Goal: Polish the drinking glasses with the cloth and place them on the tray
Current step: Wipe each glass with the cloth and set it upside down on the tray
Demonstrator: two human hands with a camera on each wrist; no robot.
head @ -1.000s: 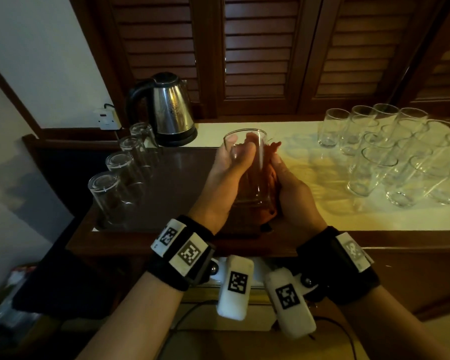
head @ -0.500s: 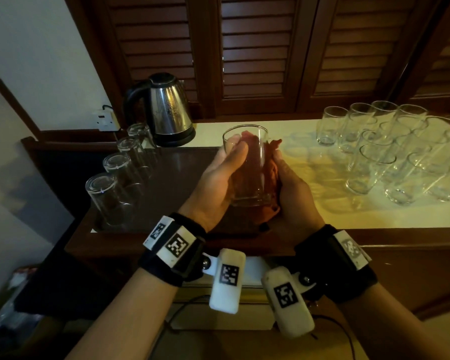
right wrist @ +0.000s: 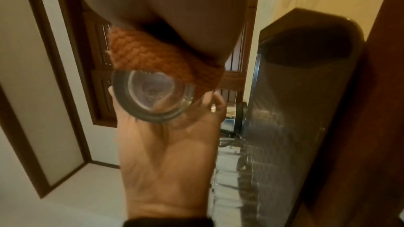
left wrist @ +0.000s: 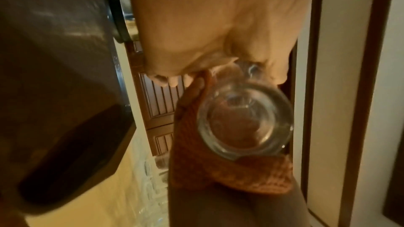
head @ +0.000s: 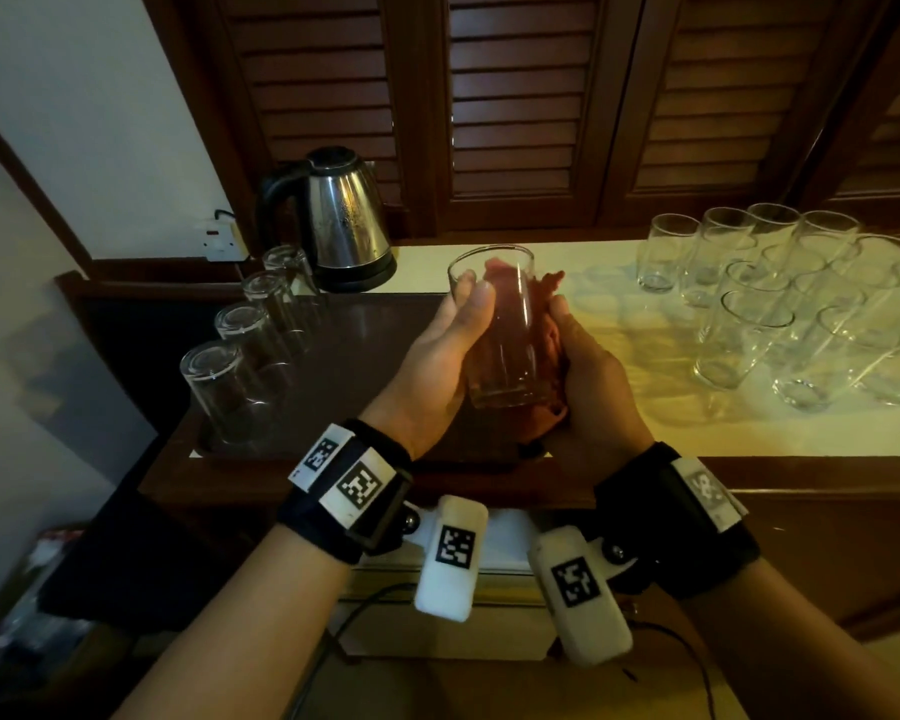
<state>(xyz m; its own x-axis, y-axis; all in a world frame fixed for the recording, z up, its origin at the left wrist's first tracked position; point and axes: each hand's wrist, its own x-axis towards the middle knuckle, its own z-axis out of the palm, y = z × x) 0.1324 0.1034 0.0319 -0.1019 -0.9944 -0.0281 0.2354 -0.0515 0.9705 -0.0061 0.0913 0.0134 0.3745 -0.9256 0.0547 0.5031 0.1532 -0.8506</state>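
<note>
glass (head: 500, 330): clear, glossy | cloth (left wrist: 251, 175): knitted, rough | kettle (head: 346, 220): shiny metal

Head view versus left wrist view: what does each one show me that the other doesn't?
Only the head view shows the four upturned glasses on the tray, the kettle and the cluster of glasses on the counter. Only the left wrist view looks straight at the held glass's thick round base. Both show the held glass, the orange cloth against it, and the left hand.

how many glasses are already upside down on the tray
4, in a row along the tray's left edge: nearest, second, third, and farthest beside the kettle. None seems hidden behind the hands.
</note>
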